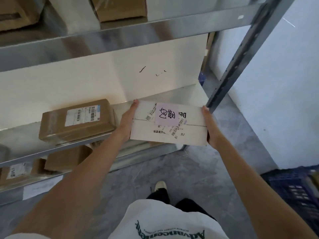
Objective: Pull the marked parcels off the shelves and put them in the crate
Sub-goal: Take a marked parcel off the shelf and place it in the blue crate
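Parcel (168,123), a flat white cardboard box with a pale pink handwritten sticker and several barcode labels on its matte top, sits in front of us between both hands, at the front edge of the metal shelf (120,107). Our left hand (128,118) clasps its left side, fingers running along the edge; our right hand (209,125) clasps the right side, so each grip is closed on the box. To the left on the same shiny steel shelf lies a brown taped cardboard box (77,120) with a printed label. More brown boxes rest on the shelves above and below, partly cut off. A perforated grey upright (241,54) stands just beyond the right hand. At lower right, a dark blue lattice crate (296,192) is only partly in view. The sticker's writing appears upside down to us.
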The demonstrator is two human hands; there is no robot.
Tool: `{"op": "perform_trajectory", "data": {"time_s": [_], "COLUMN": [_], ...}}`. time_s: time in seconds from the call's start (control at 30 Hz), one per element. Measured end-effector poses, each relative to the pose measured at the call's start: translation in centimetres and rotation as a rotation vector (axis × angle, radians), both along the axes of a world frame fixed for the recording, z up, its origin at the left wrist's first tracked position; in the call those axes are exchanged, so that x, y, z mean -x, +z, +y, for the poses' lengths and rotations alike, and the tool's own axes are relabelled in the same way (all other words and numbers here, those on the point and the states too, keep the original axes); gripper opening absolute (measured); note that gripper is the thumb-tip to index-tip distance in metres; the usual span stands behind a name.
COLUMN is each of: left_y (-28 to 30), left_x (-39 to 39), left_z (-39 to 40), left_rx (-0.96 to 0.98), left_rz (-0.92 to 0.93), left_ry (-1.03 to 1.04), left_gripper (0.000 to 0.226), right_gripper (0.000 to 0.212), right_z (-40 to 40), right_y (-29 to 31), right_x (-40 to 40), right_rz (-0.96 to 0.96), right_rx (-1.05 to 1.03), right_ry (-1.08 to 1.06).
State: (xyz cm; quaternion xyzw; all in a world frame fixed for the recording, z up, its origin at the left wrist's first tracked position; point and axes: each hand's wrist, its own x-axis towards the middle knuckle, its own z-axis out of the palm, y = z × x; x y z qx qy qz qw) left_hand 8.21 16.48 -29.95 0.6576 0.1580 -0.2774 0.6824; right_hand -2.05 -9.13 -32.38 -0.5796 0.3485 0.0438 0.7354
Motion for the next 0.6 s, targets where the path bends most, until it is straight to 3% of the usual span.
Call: {"op": "perform_trajectory", "data": {"time_s": [0.07,0.2,0.37,0.47,0.6], "left_y": [-0.1,-0.8,-1.3,-2.1,-3.1], "left_x": [1.0,3.4,8.0,11.8,18.2], "left_z": [-1.9,-6.5,-14.0,-18.7,-25.1], "left_rx": [-0.005,-0.048,-0.095,-0.183,-0.212], "left_rz": [0.012,0.031,-0.03,-0.03,-0.039], "left_ry": [-0.028,-0.111,-0.232,-0.391,-0.52], "left_gripper": [0.059,0.057,0.047,0.068,0.071], "right_gripper": [0.066,0.083,0.072,0.066,0.065], "right_z": [-1.3,-3.9,-8.7,-11.9,-15.1], "right_y": [-0.3,-1.0,-1.3,-1.6,-1.7], "right_x": [1.8,6.9,14.9,21.0,29.8], "right_rz": [0.011,0.098,0.136,0.17,0.209], "right_rx": [0.027,0.003,0.064,0.093,0.072], "right_ry": [-0.037,-0.138,-0.361,-0.511,-0.667]}}
